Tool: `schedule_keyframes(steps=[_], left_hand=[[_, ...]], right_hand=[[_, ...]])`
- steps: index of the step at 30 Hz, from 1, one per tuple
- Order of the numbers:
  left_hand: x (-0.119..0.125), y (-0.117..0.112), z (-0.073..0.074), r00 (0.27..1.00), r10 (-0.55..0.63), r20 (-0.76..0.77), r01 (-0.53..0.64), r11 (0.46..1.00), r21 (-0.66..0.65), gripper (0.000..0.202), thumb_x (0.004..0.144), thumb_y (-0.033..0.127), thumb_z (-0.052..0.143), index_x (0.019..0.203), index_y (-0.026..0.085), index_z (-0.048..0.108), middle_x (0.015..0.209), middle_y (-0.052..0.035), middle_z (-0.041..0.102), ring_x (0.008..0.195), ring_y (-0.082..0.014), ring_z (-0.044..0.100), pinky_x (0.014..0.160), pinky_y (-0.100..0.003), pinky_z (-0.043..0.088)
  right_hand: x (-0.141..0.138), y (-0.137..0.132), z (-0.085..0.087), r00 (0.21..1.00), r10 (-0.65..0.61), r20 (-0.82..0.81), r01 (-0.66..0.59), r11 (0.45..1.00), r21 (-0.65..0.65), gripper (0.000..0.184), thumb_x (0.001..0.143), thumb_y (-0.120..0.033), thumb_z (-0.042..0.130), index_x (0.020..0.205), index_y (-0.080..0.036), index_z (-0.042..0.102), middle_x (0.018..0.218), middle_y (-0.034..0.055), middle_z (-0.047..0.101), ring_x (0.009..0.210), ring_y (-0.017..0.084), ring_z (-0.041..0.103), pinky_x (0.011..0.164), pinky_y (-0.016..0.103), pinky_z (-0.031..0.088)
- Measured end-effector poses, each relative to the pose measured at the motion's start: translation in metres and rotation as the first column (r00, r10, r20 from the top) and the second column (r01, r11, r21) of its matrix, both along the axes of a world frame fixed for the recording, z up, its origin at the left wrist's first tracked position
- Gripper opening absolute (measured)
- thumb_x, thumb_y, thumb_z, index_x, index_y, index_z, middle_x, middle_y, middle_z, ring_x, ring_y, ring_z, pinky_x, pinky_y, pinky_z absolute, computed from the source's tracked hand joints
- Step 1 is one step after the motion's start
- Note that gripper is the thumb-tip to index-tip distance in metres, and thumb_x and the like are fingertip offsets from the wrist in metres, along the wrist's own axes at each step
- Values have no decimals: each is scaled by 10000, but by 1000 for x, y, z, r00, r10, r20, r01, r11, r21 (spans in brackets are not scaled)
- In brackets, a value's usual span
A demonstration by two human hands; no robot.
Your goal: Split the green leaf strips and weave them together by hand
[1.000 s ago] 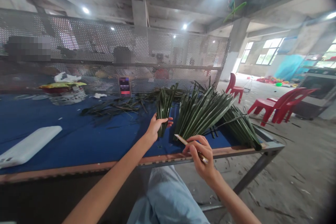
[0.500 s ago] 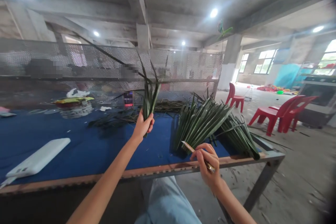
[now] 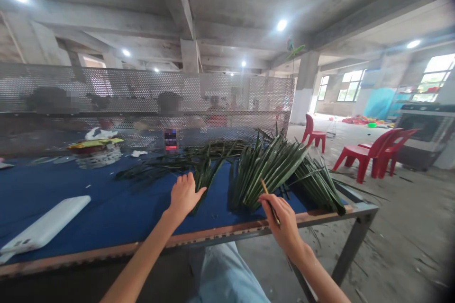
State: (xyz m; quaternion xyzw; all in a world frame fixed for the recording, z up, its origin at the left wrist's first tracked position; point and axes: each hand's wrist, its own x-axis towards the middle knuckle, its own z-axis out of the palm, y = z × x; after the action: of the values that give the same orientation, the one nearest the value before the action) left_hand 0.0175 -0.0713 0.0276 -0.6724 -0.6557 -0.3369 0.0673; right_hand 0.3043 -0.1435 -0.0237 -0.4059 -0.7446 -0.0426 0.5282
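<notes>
My left hand (image 3: 183,195) is over the blue tabletop (image 3: 131,203), palm down, with its thumb spread away from the fingers. Right beside the thumb lies a small bundle of long green leaves (image 3: 205,177), which the hand no longer wraps around. In my right hand (image 3: 284,218) is a slim craft knife (image 3: 265,187) with a gold-coloured body, pointing up and away. Behind the knife a large fanned bundle of green leaves (image 3: 272,165) lies near the table edge. Another leaf bundle (image 3: 318,182) sits at the table's right corner.
Loose leaves (image 3: 156,169) are strewn along the back, before a perforated metal screen (image 3: 135,85). A phone (image 3: 171,140) stands there. A white power bank (image 3: 48,225) and a white basket (image 3: 99,156) are on the left. Red chairs (image 3: 373,154) stand beyond the right end.
My left hand has lowered the small leaf bundle from upright onto the table and loosened its grip. My right hand still holds the knife, now tilted more upright.
</notes>
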Motion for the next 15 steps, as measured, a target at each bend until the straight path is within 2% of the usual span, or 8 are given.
schedule_keyframes(steps=[2,4,6,8,9,11,13,15], left_hand=[[17,-7,3,995,-41,-96,53,989,135,431,751,300,641,1135,129,545,1117,-219,594,1152,-369,496,942,-433,371],[40,-10,2,982,-179,-56,185,973,137,322,813,344,581,1084,169,587,1080,-179,619,1096,-330,542,926,-389,381],[67,-6,-4,939,-324,114,323,946,31,285,794,453,605,912,194,627,912,-135,660,942,-299,616,824,-332,425],[92,5,-12,859,-362,363,405,913,-47,369,654,522,727,791,198,614,789,-114,667,860,-304,642,742,-303,437],[103,12,-15,820,-348,455,431,898,-92,415,579,531,775,753,198,599,756,-109,665,866,-319,644,726,-301,438],[122,25,-20,736,-317,598,496,854,-158,498,441,479,855,743,189,584,745,-105,667,895,-339,643,730,-307,444],[138,33,-23,604,-340,721,628,760,-167,582,356,369,898,812,173,593,794,-94,678,911,-322,640,758,-318,459],[154,36,-26,425,-386,819,750,656,-79,657,333,274,906,901,160,596,844,-78,680,917,-290,634,812,-342,470]], right_hand=[[13,2,-4,990,-138,9,138,990,23,206,959,-256,407,1054,-210,584,921,63,696,809,179,647,742,289,458],[26,5,-9,948,-314,45,313,949,22,243,972,-289,382,1067,-214,593,808,48,703,709,176,652,652,268,433],[35,10,-13,869,-482,107,483,875,18,291,980,-326,351,983,-214,619,635,28,658,562,169,610,537,251,354],[39,16,-16,789,-592,166,598,801,12,344,976,-375,334,853,-209,609,549,19,600,475,161,553,475,249,254],[38,20,-17,768,-613,185,624,781,1,361,971,-403,333,803,-205,584,543,18,586,464,159,540,465,249,218],[33,27,-17,787,-586,193,604,796,-43,371,962,-451,328,768,-205,529,554,13,571,468,158,538,459,246,194],[26,35,-15,854,-501,140,517,850,-107,366,957,-483,314,779,-211,481,574,2,563,482,161,548,461,240,226],[22,42,-11,904,-427,31,426,890,-161,358,944,-516,313,792,-219,443,581,-12,543,486,167,546,470,241,280]])
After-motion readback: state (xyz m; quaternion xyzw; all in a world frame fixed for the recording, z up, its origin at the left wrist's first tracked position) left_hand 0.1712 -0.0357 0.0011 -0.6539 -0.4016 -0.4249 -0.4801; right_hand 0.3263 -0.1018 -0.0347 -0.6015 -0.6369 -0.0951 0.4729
